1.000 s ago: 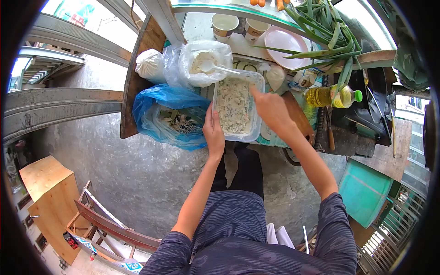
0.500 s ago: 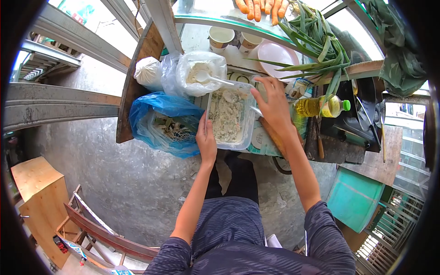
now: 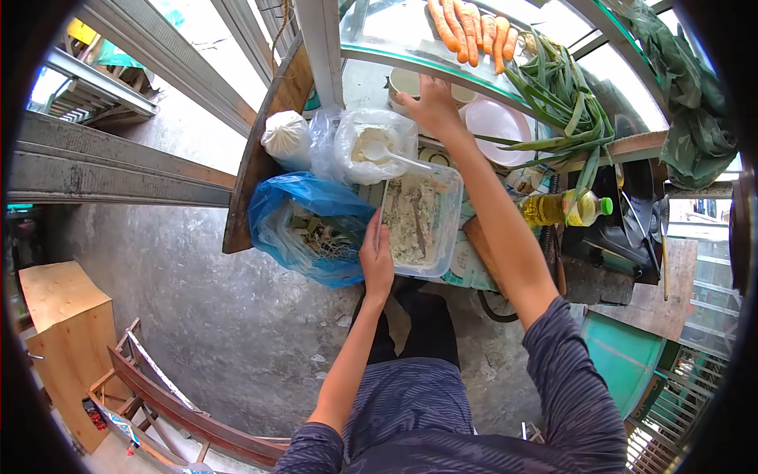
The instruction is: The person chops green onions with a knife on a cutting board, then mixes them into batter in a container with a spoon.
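My left hand point(image 3: 377, 262) is closed on the near left wall of a clear plastic container point(image 3: 447, 251). Inside is a pale, floury mixture with green bits point(image 3: 404, 237), and a long, thin greyish utensil point(image 3: 419, 217) lies in it. My right hand point(image 3: 434, 107) reaches to the back, thumb spread from the fingers, in front of two paper cups point(image 3: 401, 85) under the glass shelf. A bag of white powder point(image 3: 347, 154) with a white spoon point(image 3: 395, 158) stands just behind the container.
Left of the container sits a blue plastic bag point(image 3: 272, 201) of vegetable scraps, beside a tied white bag point(image 3: 286, 136). Carrots point(image 3: 474, 31) and green leeks point(image 3: 557, 95) lie on the glass shelf point(image 3: 387, 39). A pink plate point(image 3: 497, 130), an oil bottle point(image 3: 564, 209) and a black pan point(image 3: 624, 229) are to the right.
My right hand has moved from the container's right side back toward the cups. The greyish utensil now lies in the mixture. My left hand keeps its hold; the view has shifted.
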Demonstrator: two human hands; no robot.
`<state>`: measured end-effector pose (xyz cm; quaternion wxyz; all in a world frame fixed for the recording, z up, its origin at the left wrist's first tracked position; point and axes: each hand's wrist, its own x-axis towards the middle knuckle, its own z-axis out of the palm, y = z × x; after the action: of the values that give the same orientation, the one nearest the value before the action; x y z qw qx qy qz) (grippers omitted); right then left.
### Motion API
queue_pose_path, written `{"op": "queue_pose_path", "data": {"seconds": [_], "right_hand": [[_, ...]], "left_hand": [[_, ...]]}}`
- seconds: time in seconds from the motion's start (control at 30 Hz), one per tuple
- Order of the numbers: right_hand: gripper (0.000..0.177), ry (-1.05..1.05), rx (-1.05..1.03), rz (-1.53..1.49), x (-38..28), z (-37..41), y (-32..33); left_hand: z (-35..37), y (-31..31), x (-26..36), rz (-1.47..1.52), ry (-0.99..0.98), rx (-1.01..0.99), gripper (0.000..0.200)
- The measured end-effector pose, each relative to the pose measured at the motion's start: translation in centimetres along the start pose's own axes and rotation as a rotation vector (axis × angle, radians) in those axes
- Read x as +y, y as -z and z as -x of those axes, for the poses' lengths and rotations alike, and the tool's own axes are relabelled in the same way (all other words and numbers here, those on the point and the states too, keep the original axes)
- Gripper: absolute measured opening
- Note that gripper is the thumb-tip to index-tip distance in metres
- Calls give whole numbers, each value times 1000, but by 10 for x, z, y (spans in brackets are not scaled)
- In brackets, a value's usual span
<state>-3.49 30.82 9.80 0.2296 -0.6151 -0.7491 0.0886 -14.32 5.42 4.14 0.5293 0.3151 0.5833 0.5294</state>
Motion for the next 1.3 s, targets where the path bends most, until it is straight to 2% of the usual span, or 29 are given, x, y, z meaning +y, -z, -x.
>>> {"op": "queue_pose_path", "data": {"seconds": [0.07, 0.17, 0.27, 0.37, 0.47, 0.57, 0.77, 0.87, 0.97, 1.07, 1.17, 1.3], "right_hand": [[71, -52, -156, 0, 3, -15, -2], [70, -21, -215, 81, 7, -28, -10], [68, 5, -189, 96, 7, -28, -11], [70, -19, -228, 76, 6, -26, 0], [66, 114, -14, 1, 6, -9, 10], [65, 64, -66, 8, 0, 8, 29], [68, 164, 123, -101, -3, 51, 50], [70, 89, 85, -181, -7, 64, 67], [73, 104, 124, -207, -14, 81, 86], [77, 78, 79, -263, -25, 103, 111], [79, 37, 6, -372, -43, 132, 139], [77, 89, -156, -472, -58, 171, 150]], "left_hand": [[-1, 1, -3, -18, -17, 0, 42], [-1, 1, -6, -33, -28, -2, 42], [-2, 0, -7, -43, -73, 20, 43], [2, 3, 5, -161, -115, 4, 44], [9, 10, 25, -234, -163, 13, 43], [12, 18, 44, -303, -225, 27, 39], [6, 20, 69, -287, -303, 86, 32], [0, 16, 79, -277, -336, 89, 31], [-4, 7, 89, -254, -326, 69, 31], [-10, 1, 95, -396, -440, -47, 46], [-17, -12, 110, -498, -594, -110, 70], [-19, -23, 107, -433, -600, -278, 83]]}}
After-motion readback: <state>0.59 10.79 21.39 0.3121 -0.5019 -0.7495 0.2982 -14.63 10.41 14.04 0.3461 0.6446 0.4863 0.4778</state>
